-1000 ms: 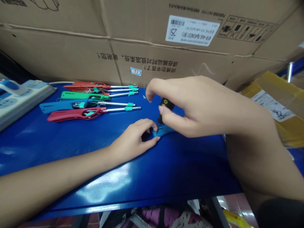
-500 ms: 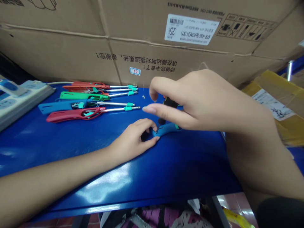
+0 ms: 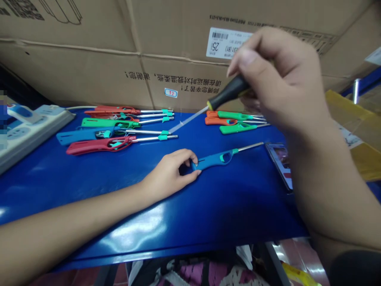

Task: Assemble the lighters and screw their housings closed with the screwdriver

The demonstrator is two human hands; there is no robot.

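My left hand (image 3: pixel 172 174) rests on the table and pinches the butt end of a blue gas lighter (image 3: pixel 212 160) between thumb and fingers. The lighter lies flat, its metal tube pointing right. Above it, my right hand (image 3: pixel 276 75) is closed round the black-and-yellow handle of a screwdriver (image 3: pixel 228 93). The screwdriver's shaft slants down to the left, smeared by motion, and its tip is clear of the blue lighter. Several lighters lie at the left, among them a red lighter (image 3: pixel 99 145) and a blue one with an open-looking body (image 3: pixel 86 136).
More lighters, green (image 3: pixel 238 128) and orange (image 3: pixel 222 120), lie behind on the right. A phone (image 3: pixel 279 163) lies partly under my right forearm. A power strip (image 3: pixel 26 127) stands at the left edge. A large cardboard box (image 3: pixel 98 71) walls off the back; small white bits lie before it.
My right hand has lifted the screwdriver up off the blue lighter's end and tilted it, uncovering the lighter, phone and right-hand lighters. My left hand keeps its hold.
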